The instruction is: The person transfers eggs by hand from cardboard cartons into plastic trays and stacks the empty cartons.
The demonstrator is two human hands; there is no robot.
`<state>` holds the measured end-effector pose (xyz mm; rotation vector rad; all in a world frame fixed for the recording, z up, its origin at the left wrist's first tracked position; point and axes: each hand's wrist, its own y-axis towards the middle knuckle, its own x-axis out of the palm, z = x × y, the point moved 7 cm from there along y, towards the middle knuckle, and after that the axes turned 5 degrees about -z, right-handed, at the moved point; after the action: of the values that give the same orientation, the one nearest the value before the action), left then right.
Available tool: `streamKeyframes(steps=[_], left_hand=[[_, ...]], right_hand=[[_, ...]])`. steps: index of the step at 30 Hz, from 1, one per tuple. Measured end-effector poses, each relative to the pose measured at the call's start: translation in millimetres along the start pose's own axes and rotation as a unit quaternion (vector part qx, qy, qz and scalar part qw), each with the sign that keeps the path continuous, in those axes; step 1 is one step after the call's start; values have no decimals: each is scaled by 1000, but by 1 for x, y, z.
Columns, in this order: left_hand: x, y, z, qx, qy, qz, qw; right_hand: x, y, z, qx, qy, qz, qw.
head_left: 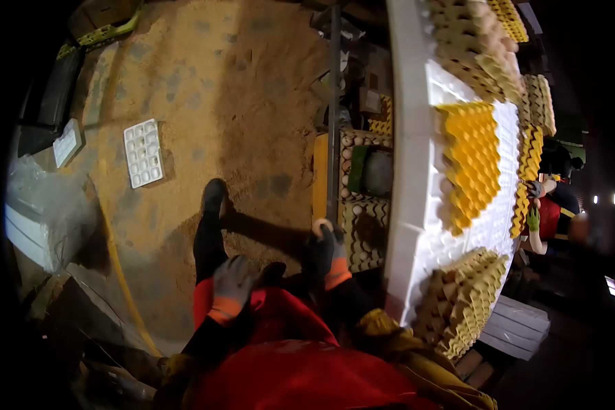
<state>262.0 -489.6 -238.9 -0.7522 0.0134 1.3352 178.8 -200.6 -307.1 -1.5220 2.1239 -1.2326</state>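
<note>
My right hand [329,254], in a dark grey glove with an orange cuff, is closed around a light brown egg [322,225] beside the shelf under the table. My left hand [232,281], gloved the same way, rests near my red-covered leg with its fingers stretched out and nothing seen in them. Just right of the right hand, an egg tray [364,236] lies on the lower level. Farther up there, more eggs [348,152] sit around a dark green-sided object [372,171].
On the white table [406,239] stand a yellow egg tray stack [475,164] and pulp tray stacks [461,301]. A white carton [143,154] lies on the dusty floor [253,89]. Plastic-wrapped white packs [37,225] are at left. Another person's green-gloved hand [534,219] shows across the table.
</note>
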Motion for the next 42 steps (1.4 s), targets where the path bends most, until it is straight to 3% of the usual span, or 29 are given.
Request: streamKeyframes(steps=[3,5,7,10,13,14,18,20,22,25,30,32,33,35,38,41,42], left_hand=[[-41,33,-81,-42,92,57,993],[-60,49,-128,-14,108,77,991],[-57,52,-194,-97,84,70,989],[-74,99,-172,-51,152,11,987],[-65,147,-172,-64,195,-59,977],[-58,156,-176,12,241,-1,970],[-48,217,-131,158,320,-17,934],[-50,244,-122,162,293,-28,942],[-55,276,-77,182,218,-22,958],[-2,324,-46,107,-31,-84,990],[101,323,-5,345,42,-214,913],[112,325,-24,264,50,-299,915],[116,326,-32,223,54,-340,912],[106,335,-24,243,71,-282,925],[96,339,-14,248,56,-218,942],[111,334,-35,226,78,-251,938],[115,333,-41,207,92,-268,937]], right_hand=[[-31,91,-33,-135,-91,191,968],[-45,129,-83,-239,-213,310,895],[-54,158,-137,-297,-314,391,812],[-75,193,-200,-319,-415,441,729],[-99,229,-245,-303,-493,455,677],[-106,240,-260,-292,-517,457,663],[-126,293,-303,-261,-593,465,603],[-132,310,-323,-245,-625,461,580],[-131,323,-345,-228,-654,451,563],[-140,336,-363,-193,-685,437,551],[-192,383,-382,-41,-745,398,533],[-256,425,-388,63,-770,380,509],[-280,439,-398,43,-765,390,512],[-312,448,-416,5,-751,410,518],[-322,467,-408,-15,-714,203,670],[-227,410,-396,5,-703,437,562],[-181,390,-387,-54,-715,447,535]])
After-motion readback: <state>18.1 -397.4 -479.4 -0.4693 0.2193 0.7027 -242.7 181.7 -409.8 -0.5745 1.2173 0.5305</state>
